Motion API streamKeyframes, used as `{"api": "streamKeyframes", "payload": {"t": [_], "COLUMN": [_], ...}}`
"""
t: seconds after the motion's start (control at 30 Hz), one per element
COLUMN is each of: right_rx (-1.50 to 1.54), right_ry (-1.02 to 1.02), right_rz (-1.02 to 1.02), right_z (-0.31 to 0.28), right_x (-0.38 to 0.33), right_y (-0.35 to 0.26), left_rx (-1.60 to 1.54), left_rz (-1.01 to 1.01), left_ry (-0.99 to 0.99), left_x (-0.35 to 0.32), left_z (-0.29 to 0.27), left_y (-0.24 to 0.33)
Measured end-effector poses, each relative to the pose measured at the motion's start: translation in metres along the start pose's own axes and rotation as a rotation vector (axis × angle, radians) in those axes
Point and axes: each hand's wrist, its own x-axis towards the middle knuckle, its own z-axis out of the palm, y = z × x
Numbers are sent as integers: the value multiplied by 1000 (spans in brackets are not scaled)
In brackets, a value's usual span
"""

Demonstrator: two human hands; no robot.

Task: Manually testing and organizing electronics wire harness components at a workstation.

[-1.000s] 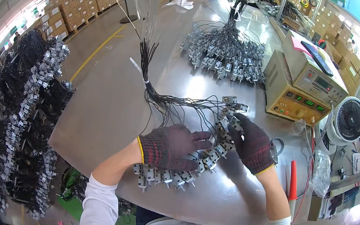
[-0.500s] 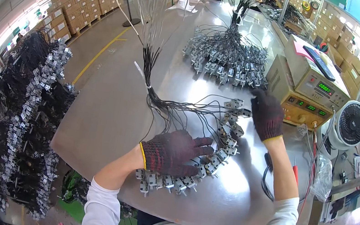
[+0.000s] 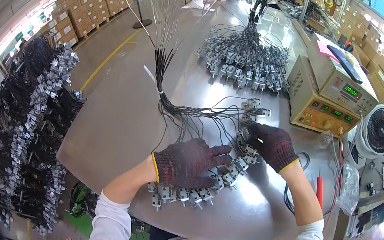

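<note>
A bundle of thin black wires (image 3: 188, 110) lies on the metal table, fanning out to a curved row of small grey motors (image 3: 232, 174). The upper part of the bundle stands up with pale, bare-looking ends. My left hand (image 3: 188, 162), in a dark knitted glove with a yellow cuff, rests palm down over the wires and the lower motors, fingers stretched apart and hiding several of them. At the right side of the row my right hand (image 3: 274, 147), gloved alike, has its fingers curled round a small motor (image 3: 242, 136), partly hidden by the fingertips.
A second motor bundle (image 3: 244, 63) stands farther back on the table (image 3: 108, 123). At right are two stacked instruments (image 3: 330, 97) with green displays, a fan (image 3: 379, 130) and red probe leads (image 3: 319, 189). Many wired motors (image 3: 28, 131) hang at left.
My right hand has come down and left from beside the instruments to the motor row, and its fingers have closed in there. My left hand stays spread over the motors.
</note>
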Motion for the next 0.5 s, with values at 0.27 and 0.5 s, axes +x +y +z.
{"api": "streamKeyframes", "payload": {"t": [0.27,0.5], "right_rx": [-88,-120], "right_ry": [-152,-296], "right_rz": [-140,-145], "right_z": [-3,-4], "right_x": [18,29], "right_y": [11,9], "left_rx": [40,-67], "left_rz": [29,-5], "left_ry": [18,-59], "left_x": [1,5], "left_z": [5,0], "left_y": [-3,2]}}
